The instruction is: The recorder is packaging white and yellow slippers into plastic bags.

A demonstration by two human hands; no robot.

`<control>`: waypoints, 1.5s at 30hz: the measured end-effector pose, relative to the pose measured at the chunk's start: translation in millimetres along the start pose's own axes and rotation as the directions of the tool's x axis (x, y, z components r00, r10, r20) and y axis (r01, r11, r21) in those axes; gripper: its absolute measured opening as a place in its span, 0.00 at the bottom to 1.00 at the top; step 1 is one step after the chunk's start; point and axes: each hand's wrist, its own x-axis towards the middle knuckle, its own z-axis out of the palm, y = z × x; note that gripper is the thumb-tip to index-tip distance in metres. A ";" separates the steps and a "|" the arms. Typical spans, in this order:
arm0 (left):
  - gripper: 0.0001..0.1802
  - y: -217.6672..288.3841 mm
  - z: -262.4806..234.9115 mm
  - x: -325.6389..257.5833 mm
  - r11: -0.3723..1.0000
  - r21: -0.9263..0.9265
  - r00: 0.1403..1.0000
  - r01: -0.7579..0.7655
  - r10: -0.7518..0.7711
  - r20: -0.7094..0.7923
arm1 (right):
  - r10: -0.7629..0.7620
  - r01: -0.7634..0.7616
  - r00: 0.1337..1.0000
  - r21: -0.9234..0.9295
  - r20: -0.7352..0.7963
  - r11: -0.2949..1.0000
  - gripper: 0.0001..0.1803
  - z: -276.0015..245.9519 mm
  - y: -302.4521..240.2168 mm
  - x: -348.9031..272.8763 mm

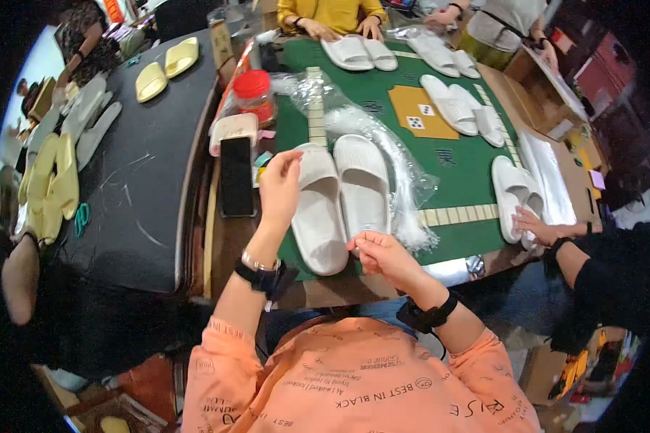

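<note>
A pair of white slippers lies in front of me on the green table mat (404, 155), toes pointing away. My left hand (278, 191) is raised beside the left slipper (318, 224), its thumb and fingertips pinched together near the strap. Over the heel of the right slipper (363, 191), my right hand (388, 258) also pinches its fingertips. Whatever either pinch holds, if anything, is too thin or small to make out. A clear plastic bag with white strands (393, 155) lies just right of the slippers.
A black phone (237, 177) and red-lidded jar (253, 94) stand left of the slippers. Other people's hands (538, 227) rest at white slippers (509, 198) on the right and at the far edge. Yellow slippers (182, 58) and green scissors (82, 219) lie on the dark table.
</note>
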 end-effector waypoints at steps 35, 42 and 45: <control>0.09 -100.2 62.0 77.9 0.843 0.464 0.932 0.274 -0.351 0.088 | -0.159 0.122 0.983 -0.314 -0.094 0.942 0.08 6.1 -11.9 83.2; 0.06 -71.8 67.9 82.9 0.955 0.115 0.961 0.275 -0.277 0.008 | -0.487 0.117 0.873 -0.977 0.015 0.180 0.14 -24.1 -57.5 -36.9; 0.05 -62.3 81.2 77.8 0.971 0.199 0.991 0.135 -0.131 -0.031 | -0.487 -0.121 0.860 -0.987 -0.155 0.101 0.14 -55.8 -56.9 -48.6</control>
